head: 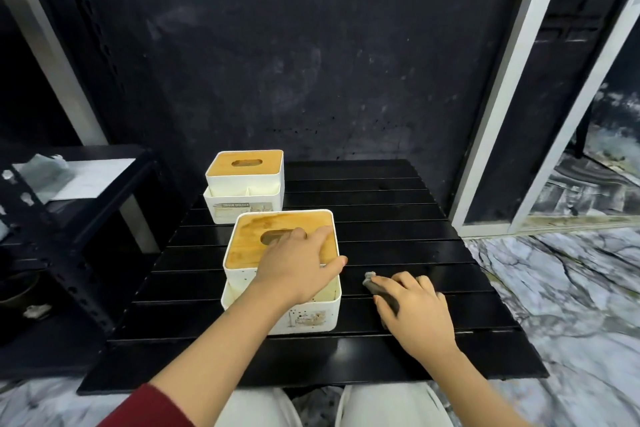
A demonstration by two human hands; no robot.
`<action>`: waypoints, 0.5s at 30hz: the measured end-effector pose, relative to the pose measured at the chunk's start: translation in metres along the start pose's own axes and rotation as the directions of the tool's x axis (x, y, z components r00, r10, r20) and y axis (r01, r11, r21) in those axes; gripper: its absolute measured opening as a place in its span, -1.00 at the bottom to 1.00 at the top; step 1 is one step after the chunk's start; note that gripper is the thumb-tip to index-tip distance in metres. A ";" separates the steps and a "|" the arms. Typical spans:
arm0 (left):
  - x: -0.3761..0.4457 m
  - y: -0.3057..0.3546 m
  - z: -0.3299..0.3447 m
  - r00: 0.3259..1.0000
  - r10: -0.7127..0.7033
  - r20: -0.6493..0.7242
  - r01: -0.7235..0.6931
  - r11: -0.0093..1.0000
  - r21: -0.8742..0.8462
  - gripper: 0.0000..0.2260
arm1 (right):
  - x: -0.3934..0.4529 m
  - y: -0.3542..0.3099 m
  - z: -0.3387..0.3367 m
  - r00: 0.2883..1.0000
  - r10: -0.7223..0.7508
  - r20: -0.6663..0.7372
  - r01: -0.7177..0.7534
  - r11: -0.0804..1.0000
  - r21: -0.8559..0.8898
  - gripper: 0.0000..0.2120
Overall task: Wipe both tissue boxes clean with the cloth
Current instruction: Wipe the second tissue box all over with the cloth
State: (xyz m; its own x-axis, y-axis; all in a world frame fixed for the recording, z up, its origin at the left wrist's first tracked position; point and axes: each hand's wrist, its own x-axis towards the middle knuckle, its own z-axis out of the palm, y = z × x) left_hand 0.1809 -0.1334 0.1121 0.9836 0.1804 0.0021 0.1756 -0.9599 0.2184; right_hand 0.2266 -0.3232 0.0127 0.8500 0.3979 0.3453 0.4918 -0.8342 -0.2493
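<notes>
Hands (pixel 297 270) on box (pixel 242 246), cloth (pixel 382 292)

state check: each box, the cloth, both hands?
near tissue box: upright on the table, wooden lid on, stained and speckled.
far tissue box: upright, lid on, untouched, looks cleaner.
cloth: dark, on the table, under the right hand.
left hand: fingers straight, resting on the near box's lid.
right hand: fingers curled over the cloth.

cloth (pixel 379 289) mostly hidden under right hand (pixel 414 312)
</notes>
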 end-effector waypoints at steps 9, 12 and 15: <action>-0.007 -0.001 -0.005 1.000 -0.009 -0.017 0.005 0.974 -0.226 -0.47 | 0.002 -0.002 0.000 1.000 0.005 -0.029 -0.002 0.994 0.106 -0.71; -0.009 -0.007 -0.014 0.996 -0.033 -0.087 -0.010 0.891 -0.455 -0.46 | 0.003 -0.003 -0.006 0.995 0.084 0.061 -0.098 0.951 0.294 -0.72; -0.011 -0.014 -0.020 0.977 -0.062 -0.202 -0.109 0.670 -0.735 -0.43 | 0.004 -0.013 -0.025 0.983 0.180 0.017 -0.152 0.771 0.618 -0.61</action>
State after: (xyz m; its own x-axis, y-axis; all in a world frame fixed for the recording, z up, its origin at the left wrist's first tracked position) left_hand 0.1664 -0.1177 0.1285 0.9421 0.2795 0.1852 -0.0199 -0.5048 0.8630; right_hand 0.2187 -0.3209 0.0396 0.9277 0.2472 0.2796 0.3670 -0.4680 -0.8039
